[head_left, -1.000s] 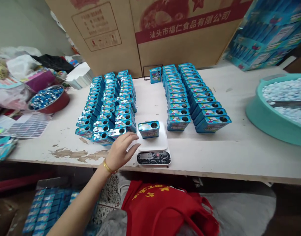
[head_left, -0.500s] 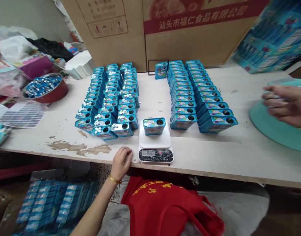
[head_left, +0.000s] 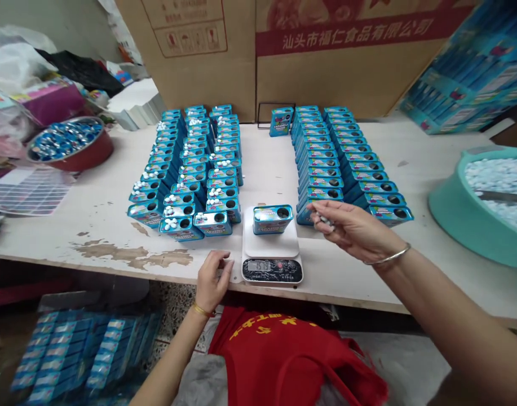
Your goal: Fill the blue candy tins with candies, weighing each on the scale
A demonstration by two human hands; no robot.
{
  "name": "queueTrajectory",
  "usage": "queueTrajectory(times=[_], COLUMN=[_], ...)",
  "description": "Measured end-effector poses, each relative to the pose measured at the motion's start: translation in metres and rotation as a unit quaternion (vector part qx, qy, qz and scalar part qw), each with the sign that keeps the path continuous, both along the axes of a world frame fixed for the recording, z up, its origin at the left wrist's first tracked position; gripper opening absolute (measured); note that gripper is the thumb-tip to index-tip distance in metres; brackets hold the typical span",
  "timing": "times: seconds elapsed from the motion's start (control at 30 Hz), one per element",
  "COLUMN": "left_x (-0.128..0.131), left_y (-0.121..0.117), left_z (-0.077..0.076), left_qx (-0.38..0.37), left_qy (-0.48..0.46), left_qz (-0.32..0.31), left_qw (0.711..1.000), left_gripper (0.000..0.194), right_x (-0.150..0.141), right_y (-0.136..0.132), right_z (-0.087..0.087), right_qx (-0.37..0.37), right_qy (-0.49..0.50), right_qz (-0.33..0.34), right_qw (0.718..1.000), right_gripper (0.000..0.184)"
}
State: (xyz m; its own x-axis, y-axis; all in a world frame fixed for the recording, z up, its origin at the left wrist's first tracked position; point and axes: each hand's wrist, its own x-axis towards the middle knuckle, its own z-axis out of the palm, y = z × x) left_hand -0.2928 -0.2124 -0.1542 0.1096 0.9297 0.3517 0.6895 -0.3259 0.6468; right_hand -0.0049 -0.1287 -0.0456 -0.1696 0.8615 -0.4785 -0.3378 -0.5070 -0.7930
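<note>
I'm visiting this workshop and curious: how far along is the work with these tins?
Looks done: many blue tins in the left block show white mints at their openings. In hand: the right hand pinches mints beside the tin on the digital scale. Apparently left: the right block's tins, openings dark, and the teal basin of mints.

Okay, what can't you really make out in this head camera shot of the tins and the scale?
In the head view:
The white pieces in the right hand: its fingers hide most of them, so they can't be counted.
Inside the tin on the scale: the dark hole is too small to show the contents.
The scale's display: too small and blurred to read surely.
The teal basin: cut off by the right edge.
</note>
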Motion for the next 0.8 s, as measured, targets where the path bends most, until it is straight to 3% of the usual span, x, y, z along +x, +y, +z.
queueTrajectory(times=[0.2, 0.4, 0.5, 0.67, 0.73, 0.8], left_x=[0.023, 0.036, 0.044, 0.066, 0.07, 0.07], left_y=[0.04, 0.093, 0.099, 0.084, 0.082, 0.083], left_z=[0.054, 0.097, 0.109, 0.121, 0.117, 0.105], left_qx=[0.1, 0.052, 0.027, 0.036, 0.056, 0.055], left_qy=[-0.026, 0.112, 0.098, 0.12, 0.112, 0.057], left_qz=[-0.061, -0.168, -0.193, -0.278, -0.255, -0.193], left_qw=[0.993, 0.978, 0.976, 0.952, 0.959, 0.978], left_gripper=[0.026, 0.017, 0.017, 0.026, 0.043, 0.058], right_x=[-0.005, -0.023, -0.035, -0.049, -0.049, -0.047], right_y=[-0.015, -0.033, -0.04, -0.041, -0.041, -0.043], right_z=[-0.02, -0.03, -0.035, -0.037, -0.04, -0.045], right_qx=[-0.043, -0.047, -0.059, -0.134, -0.149, -0.156], right_qy=[0.032, 0.096, 0.142, 0.238, 0.259, 0.274], right_qz=[-0.016, 0.006, 0.009, -0.039, -0.077, -0.113], right_qw=[0.998, 0.994, 0.988, 0.961, 0.951, 0.942], right_gripper=[0.02, 0.019, 0.018, 0.023, 0.022, 0.017])
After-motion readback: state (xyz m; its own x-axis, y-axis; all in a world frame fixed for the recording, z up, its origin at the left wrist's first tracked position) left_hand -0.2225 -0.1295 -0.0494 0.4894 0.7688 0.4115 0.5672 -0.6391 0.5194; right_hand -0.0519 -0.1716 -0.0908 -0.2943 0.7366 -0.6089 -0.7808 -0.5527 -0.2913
